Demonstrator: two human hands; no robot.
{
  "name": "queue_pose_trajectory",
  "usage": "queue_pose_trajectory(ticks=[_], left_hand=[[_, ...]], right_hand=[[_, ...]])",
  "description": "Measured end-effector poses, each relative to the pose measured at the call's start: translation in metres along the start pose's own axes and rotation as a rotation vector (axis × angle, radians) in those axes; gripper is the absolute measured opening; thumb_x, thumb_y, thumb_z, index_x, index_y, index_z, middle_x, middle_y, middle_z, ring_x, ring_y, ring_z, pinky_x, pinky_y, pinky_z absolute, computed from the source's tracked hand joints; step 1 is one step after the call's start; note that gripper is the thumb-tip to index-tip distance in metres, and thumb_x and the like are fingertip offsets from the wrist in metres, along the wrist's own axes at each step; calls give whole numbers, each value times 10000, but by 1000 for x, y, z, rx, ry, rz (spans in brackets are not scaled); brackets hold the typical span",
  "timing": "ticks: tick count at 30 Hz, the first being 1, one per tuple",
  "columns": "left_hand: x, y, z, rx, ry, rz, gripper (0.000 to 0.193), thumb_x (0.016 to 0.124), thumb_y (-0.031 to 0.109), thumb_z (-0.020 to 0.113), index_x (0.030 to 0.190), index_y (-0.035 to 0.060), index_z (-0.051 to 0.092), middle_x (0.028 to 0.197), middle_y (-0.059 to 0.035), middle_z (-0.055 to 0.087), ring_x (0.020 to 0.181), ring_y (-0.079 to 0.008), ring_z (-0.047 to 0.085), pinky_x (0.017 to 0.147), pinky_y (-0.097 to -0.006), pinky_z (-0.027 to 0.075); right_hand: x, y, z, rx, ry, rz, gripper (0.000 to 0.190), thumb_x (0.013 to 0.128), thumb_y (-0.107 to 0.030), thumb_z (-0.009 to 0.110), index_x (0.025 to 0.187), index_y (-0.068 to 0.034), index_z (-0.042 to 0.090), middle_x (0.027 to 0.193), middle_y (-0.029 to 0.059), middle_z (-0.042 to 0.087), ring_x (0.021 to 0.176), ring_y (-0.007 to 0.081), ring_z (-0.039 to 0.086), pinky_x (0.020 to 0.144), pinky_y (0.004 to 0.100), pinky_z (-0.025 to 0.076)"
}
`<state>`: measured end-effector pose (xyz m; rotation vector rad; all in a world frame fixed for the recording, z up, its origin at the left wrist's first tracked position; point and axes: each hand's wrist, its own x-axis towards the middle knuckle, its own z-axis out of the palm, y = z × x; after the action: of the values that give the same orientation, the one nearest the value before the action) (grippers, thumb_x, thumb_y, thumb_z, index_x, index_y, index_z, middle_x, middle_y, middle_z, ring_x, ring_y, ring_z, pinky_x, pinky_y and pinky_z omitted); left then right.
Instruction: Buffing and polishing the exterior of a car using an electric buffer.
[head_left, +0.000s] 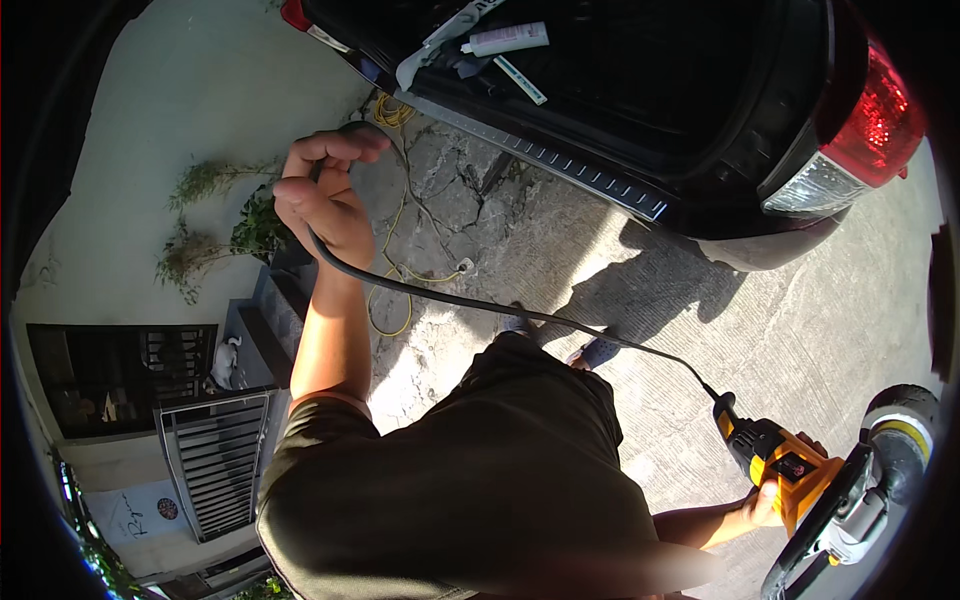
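Note:
My left hand (330, 199) is raised at the left, its fingers curled around a black power cord (465, 302). The cord crosses in front of my body to a yellow and black power polisher (799, 476) at the lower right. My right hand (765, 504) grips the polisher's body; some fingers are hidden behind it. The polisher's round pad (902, 427) faces away at the right edge, beside its black loop handle (817, 517). Beyond the left hand, the black cord runs down to a white plug connection (466, 266) on the ground, joined to a yellow extension cord (390, 232).
A dark vehicle's open rear, with a metal-trimmed sill (577, 174) and red tail light (877, 120), is ahead. A white bottle (510, 39) and a thin strip (520, 80) lie inside. Plants (259, 225), steps (271, 330) and a metal gate (217, 457) stand left, on cracked concrete.

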<state>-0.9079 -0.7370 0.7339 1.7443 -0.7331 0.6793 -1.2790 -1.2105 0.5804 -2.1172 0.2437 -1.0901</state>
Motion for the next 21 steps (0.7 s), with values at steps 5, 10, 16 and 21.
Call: queue_pose_trajectory(ticks=[5,10,16,21], left_hand=[[-23,12,39,-255,-200,-63,855,1052,766,316,1065,-53,561,934,-166,643,935,-323,695,921,-486,559],[-59,4,39,-76,-316,-293,748,1106,670,393,1067,-52,586,905,-172,658,934,-330,697,907,-484,556],[-100,-7,0,103,-200,-564,252,1070,212,719,984,-22,685,907,-59,740,901,-113,662,861,-281,517],[-118,-23,-20,315,-223,-695,251,1005,198,812,1023,-27,702,896,-34,719,866,-84,616,819,-252,489]], right_hand=[[-2,3,-5,26,-46,32,1023,914,-585,767,1610,0,299,1312,278,574,1162,417,668,968,514,582],[-1,6,8,74,-44,86,1039,902,-551,808,1594,63,336,1281,297,577,1131,443,671,945,526,586],[3,9,38,167,-49,124,1040,869,-541,867,1551,96,408,1292,318,586,1131,449,672,928,525,595],[8,11,72,222,-22,141,1029,875,-517,880,1532,100,383,1257,326,593,1092,444,679,895,495,610]])
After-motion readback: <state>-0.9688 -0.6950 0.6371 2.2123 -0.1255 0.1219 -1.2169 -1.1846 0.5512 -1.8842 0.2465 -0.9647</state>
